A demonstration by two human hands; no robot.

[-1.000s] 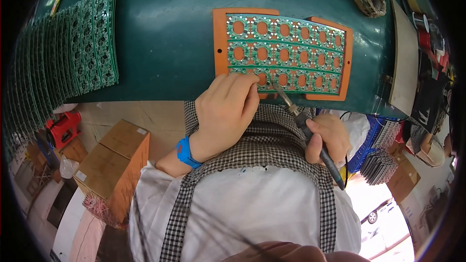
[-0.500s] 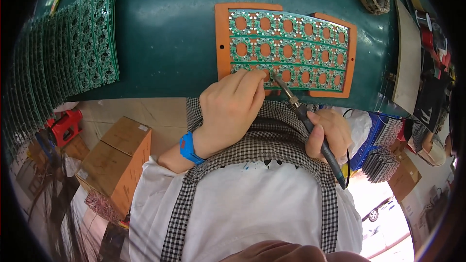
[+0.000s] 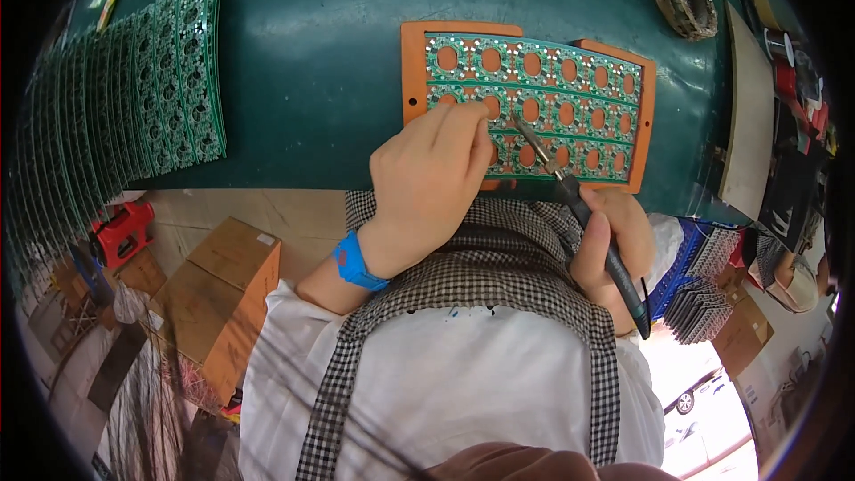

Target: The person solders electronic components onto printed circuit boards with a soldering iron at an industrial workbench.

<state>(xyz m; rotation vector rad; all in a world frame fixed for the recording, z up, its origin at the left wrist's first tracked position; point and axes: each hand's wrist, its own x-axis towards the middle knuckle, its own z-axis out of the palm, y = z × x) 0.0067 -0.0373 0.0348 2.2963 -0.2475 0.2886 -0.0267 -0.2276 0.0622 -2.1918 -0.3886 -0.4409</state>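
A green circuit board panel [image 3: 583, 92] with rows of round holes lies in an orange holding frame [image 3: 413, 62] on the green table. My right hand [image 3: 616, 236] grips a soldering iron [image 3: 583, 209] by its dark handle. The iron's metal tip points at the middle row of the panel. Over the panel's left part is my left hand [image 3: 434, 174], its fingers pinched together just left of the tip. Whatever those fingers hold is hidden or too small to name. A blue band circles my left wrist.
Many green circuit panels [image 3: 169, 80] stand in a long row at the left of the table [image 3: 312, 71]. A dark, crusted ring-shaped holder [image 3: 684, 2] sits at the far right, near a spool [image 3: 778, 47]. Cardboard boxes [image 3: 218, 258] and a red tool [image 3: 125, 233] are below the left edge.
Both hands have shifted away from me, from the panel's near row to its middle row. The iron's tip has moved slightly right. The whole view has shifted a little.
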